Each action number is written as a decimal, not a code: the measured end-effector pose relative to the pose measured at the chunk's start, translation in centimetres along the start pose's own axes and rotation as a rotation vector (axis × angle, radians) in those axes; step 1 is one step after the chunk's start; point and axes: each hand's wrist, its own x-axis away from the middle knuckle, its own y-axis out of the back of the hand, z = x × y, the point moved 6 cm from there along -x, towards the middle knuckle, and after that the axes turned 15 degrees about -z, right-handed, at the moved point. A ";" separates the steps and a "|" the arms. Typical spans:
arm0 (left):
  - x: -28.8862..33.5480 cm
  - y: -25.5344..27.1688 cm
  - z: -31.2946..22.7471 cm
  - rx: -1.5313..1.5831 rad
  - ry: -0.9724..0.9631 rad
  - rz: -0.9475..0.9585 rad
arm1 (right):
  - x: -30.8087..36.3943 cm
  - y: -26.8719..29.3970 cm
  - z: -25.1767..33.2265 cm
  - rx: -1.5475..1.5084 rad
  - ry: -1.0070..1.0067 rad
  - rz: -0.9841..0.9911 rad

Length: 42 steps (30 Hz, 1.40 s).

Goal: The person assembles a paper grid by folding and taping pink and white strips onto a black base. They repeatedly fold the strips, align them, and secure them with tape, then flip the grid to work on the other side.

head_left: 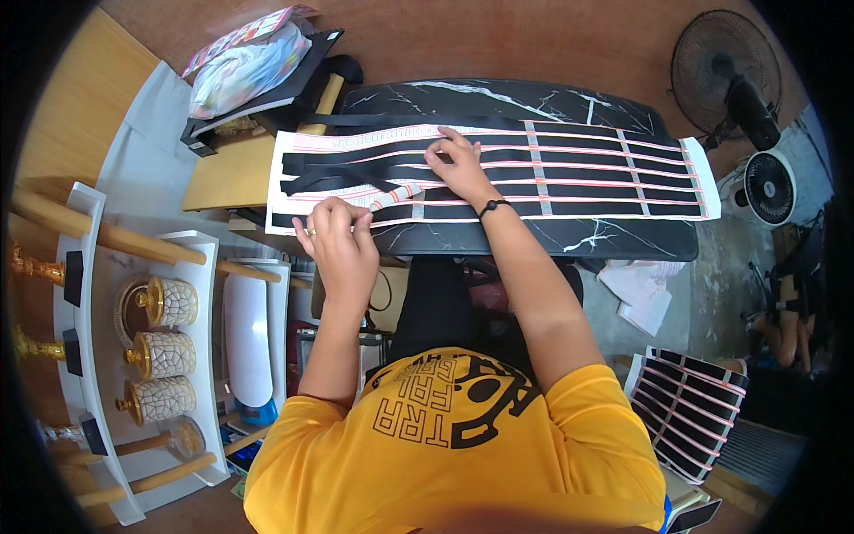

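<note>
A long white board or sheet lies across the black marbled table, covered with black straps in rows between white and pinkish-orange lines. Several grey crossbands run over the rows. My left hand is at the near edge towards the left end, fingers curled and closed; what they pinch is hidden. Beside its fingertips is a small striped white-and-orange piece. Loose black straps cross over the left part. My right hand rests over the middle rows, thumb and forefinger pinched together; whatever is between them is too small to tell.
The black marbled table has a rounded edge. Back left stands a black tray with a plastic bag. Shelves with gold-lidded jars are at the left. Two fans stand right. A second strapped sheet lies lower right.
</note>
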 end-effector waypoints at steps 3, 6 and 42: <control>-1.0 -0.3 0.5 -0.005 0.022 -0.070 | -0.1 1.0 0.2 -0.217 0.034 0.085; -2.4 -1.2 1.5 -0.051 0.038 -0.088 | -0.3 0.7 0.6 -0.124 0.127 0.185; 0.7 3.2 1.0 -0.074 0.001 0.117 | 3.0 1.1 3.3 -0.171 0.114 0.162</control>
